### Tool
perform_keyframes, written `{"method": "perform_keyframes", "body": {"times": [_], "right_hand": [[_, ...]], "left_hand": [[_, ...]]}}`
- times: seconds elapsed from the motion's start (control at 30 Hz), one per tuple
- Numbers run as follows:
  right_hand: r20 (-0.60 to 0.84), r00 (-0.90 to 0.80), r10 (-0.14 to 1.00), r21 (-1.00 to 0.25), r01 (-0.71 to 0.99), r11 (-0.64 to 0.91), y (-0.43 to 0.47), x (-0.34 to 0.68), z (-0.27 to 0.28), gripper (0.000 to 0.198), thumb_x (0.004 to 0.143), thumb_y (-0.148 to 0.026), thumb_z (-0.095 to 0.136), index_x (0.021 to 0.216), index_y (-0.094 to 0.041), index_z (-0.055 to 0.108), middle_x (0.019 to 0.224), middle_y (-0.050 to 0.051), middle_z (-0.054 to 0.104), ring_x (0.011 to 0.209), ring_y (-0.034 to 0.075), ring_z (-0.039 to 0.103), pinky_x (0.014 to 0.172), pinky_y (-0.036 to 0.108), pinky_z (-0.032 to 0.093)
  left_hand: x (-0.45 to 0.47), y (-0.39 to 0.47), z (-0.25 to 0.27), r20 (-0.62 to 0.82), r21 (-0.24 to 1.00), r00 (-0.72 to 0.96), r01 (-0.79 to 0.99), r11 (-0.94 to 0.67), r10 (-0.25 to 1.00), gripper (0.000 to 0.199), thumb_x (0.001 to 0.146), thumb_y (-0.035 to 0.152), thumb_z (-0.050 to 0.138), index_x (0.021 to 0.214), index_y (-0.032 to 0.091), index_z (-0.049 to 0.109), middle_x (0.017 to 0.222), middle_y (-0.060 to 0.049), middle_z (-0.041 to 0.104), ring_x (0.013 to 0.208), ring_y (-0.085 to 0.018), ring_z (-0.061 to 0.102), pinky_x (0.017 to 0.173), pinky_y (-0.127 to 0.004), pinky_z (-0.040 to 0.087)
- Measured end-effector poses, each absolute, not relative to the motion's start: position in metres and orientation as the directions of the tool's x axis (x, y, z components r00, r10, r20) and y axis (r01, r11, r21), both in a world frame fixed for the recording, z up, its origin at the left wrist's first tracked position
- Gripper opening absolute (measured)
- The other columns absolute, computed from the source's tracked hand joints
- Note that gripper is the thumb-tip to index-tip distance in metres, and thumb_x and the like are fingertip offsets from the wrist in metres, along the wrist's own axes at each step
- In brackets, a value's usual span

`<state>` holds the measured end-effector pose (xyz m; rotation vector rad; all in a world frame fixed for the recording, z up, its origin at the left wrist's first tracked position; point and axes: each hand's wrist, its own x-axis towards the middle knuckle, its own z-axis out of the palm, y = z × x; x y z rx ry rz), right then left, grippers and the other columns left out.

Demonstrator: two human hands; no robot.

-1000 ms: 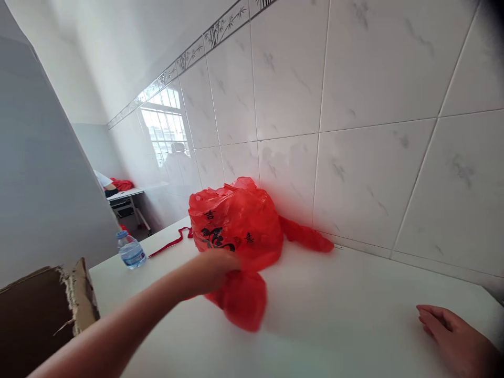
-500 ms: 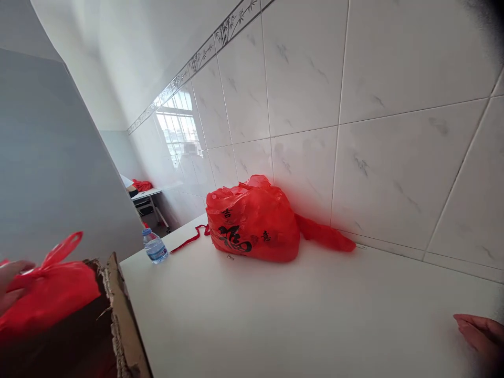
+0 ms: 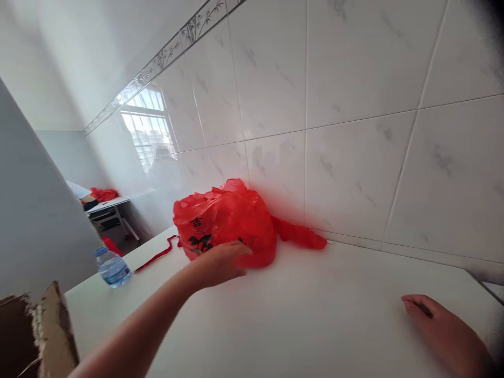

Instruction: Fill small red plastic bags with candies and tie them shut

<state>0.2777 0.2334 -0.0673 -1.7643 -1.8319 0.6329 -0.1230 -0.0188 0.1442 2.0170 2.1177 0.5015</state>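
Note:
In the head view, my left hand (image 3: 225,263) reaches over the table in front of a full red plastic bag (image 3: 236,215) with black characters printed on it. The fingers stretch out toward the right and hold nothing; whether they touch the bag I cannot tell. Behind the hand, part of the bag's print is hidden. My right hand (image 3: 444,325) rests low at the right on the white table (image 3: 315,315). Its thumb and fingertips meet in a loose ring, with nothing in them.
A clear water bottle (image 3: 113,266) stands at the table's left side, near a red strap (image 3: 157,254). Red material (image 3: 301,233) lies along the tiled wall (image 3: 354,173). A torn-edged cardboard box (image 3: 55,336) is at lower left. Farther back stands another table (image 3: 108,203).
My left hand has let go of a tied red bag at the cardboard box and moved right to the full bag. The view has shifted right, and more of my right hand shows.

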Motion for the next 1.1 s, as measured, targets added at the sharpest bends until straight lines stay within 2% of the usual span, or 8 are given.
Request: {"method": "perform_keyframes", "body": {"times": [0.13, 0.3, 0.4, 0.5, 0.63, 0.77, 0.87, 1.1], "right_hand": [[-0.042, -0.062, 0.997, -0.696, 0.718, 0.016, 0.215, 0.268, -0.043, 0.031, 0.079, -0.053, 0.04, 0.092, -0.031, 0.059, 0.096, 0.0, 0.068, 0.083, 0.024, 0.063, 0.069, 0.036, 0.047], [-0.019, -0.033, 0.999, -0.704, 0.71, 0.01, 0.209, 0.267, -0.038, 0.03, 0.078, -0.052, 0.044, 0.091, -0.03, 0.06, 0.095, 0.002, 0.068, 0.079, 0.026, 0.063, 0.064, 0.037, 0.045], [-0.002, -0.024, 1.0, -0.709, 0.705, 0.016, 0.21, 0.268, -0.038, 0.028, 0.077, -0.05, 0.046, 0.09, -0.031, 0.061, 0.095, 0.003, 0.069, 0.078, 0.026, 0.063, 0.064, 0.037, 0.044], [-0.012, -0.018, 1.0, -0.717, 0.697, 0.004, 0.211, 0.265, -0.036, 0.028, 0.077, -0.051, 0.045, 0.09, -0.032, 0.06, 0.095, 0.001, 0.068, 0.079, 0.025, 0.062, 0.064, 0.036, 0.044], [0.0, -0.092, 0.996, -0.783, 0.619, 0.058, 0.204, 0.241, -0.033, 0.032, 0.074, -0.055, 0.047, 0.091, -0.031, 0.06, 0.095, 0.0, 0.067, 0.082, 0.024, 0.062, 0.069, 0.035, 0.046], [0.037, -0.221, 0.975, -0.962, 0.257, 0.094, 0.18, 0.2, -0.027, 0.05, 0.065, -0.057, 0.063, 0.105, -0.027, 0.058, 0.101, 0.003, 0.066, 0.089, 0.024, 0.062, 0.074, 0.033, 0.05], [0.028, -0.35, 0.936, -0.998, 0.043, 0.046, 0.16, 0.179, -0.021, 0.043, 0.066, -0.052, 0.067, 0.098, -0.023, 0.062, 0.095, 0.004, 0.068, 0.089, 0.025, 0.062, 0.075, 0.032, 0.05], [-0.063, -0.48, 0.875, -0.977, -0.148, -0.152, 0.151, 0.187, -0.004, 0.034, 0.074, -0.053, 0.065, 0.088, -0.021, 0.061, 0.088, 0.002, 0.065, 0.079, 0.021, 0.059, 0.071, 0.03, 0.047]], "left_hand": [[-0.098, 0.083, 0.106, 0.205, 0.478, 0.003, 0.872, -0.102, 0.979, 0.058, 0.072, 0.023, 0.064, 0.128, 0.029, 0.052, 0.133, -0.007, 0.053, 0.116, -0.024, 0.053, 0.097, -0.033, 0.042], [-0.087, 0.174, 0.062, 0.331, 0.529, -0.156, 0.847, -0.046, 0.931, 0.068, 0.071, 0.009, 0.058, 0.136, 0.02, 0.043, 0.153, -0.016, 0.022, 0.138, -0.033, 0.026, 0.106, -0.046, 0.031], [-0.083, 0.194, 0.048, 0.388, 0.581, -0.243, 0.813, -0.031, 0.889, 0.045, 0.076, 0.006, 0.049, 0.119, 0.017, 0.056, 0.15, -0.017, 0.028, 0.143, -0.033, 0.01, 0.11, -0.052, 0.018], [-0.067, 0.193, 0.038, 0.418, 0.638, -0.244, 0.764, -0.092, 0.875, 0.024, 0.076, 0.006, 0.048, 0.089, 0.017, 0.064, 0.137, -0.014, 0.046, 0.142, -0.029, 0.013, 0.112, -0.051, 0.006], [-0.023, 0.17, 0.022, 0.389, 0.766, -0.251, 0.622, -0.16, 0.886, 0.008, 0.072, 0.014, 0.057, 0.068, 0.02, 0.056, 0.093, -0.007, 0.063, 0.112, -0.027, 0.049, 0.11, -0.05, 0.014], [0.02, 0.142, 0.004, 0.246, 0.94, -0.332, 0.313, -0.14, 0.911, 0.022, 0.08, 0.036, 0.054, 0.066, 0.02, 0.048, 0.066, 0.0, 0.052, 0.069, -0.018, 0.052, 0.08, -0.039, 0.045], [0.031, 0.126, -0.007, 0.125, 0.992, -0.308, 0.027, -0.123, 0.943, 0.035, 0.081, 0.052, 0.051, 0.073, 0.018, 0.05, 0.066, -0.001, 0.053, 0.059, -0.014, 0.05, 0.059, -0.029, 0.044], [0.008, 0.112, -0.015, 0.017, 0.927, -0.39, -0.338, -0.161, 0.921, 0.04, 0.077, 0.055, 0.06, 0.069, 0.019, 0.045, 0.058, 0.005, 0.047, 0.049, -0.007, 0.038, 0.049, -0.019, 0.031]]}}
